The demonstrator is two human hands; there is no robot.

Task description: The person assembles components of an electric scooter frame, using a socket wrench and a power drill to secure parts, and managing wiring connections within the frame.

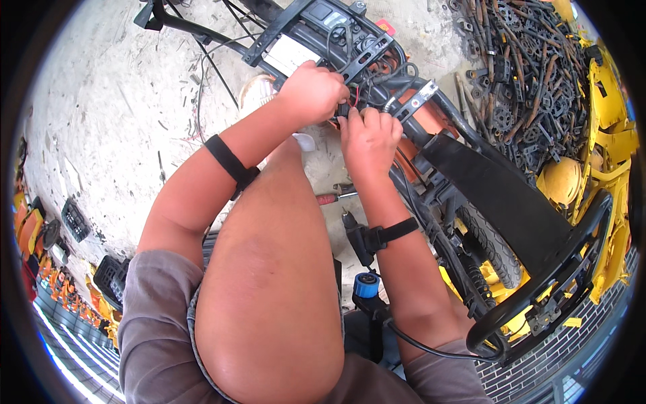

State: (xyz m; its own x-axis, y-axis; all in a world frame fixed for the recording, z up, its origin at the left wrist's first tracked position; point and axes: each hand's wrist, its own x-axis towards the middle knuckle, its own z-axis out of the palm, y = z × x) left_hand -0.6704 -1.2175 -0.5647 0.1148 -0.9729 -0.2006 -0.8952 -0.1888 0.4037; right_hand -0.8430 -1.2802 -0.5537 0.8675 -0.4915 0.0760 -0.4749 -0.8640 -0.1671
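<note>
Two hands meet on a cluster of thin wires (pixel 355 94) at the stripped frame (pixel 431 135) of a small two-wheeler, and we record them as follows. Our left hand (pixel 313 91) is curled into a loose fist over the wires, its fingertips hidden from us, so we cannot tell what they pinch. Our right hand (pixel 369 138) sits just beside it, fingers (pixel 356 120) drawn narrow and bent onto a small dark connector (pixel 344 110) at the wire ends; the connector lies between the two sets of fingers. Above the fingers we note a black bracket (pixel 323 27) carrying a flat black box. Below the right fingers a red-handled screwdriver (pixel 334 197) lies on the concrete floor (pixel 114 101). Right of the fingers a black mudguard (pixel 498 195) covers the tyre, and beyond it we see a heap of rusty chains and sprockets (pixel 525 74) and yellow body panels (pixel 609 114).
</note>
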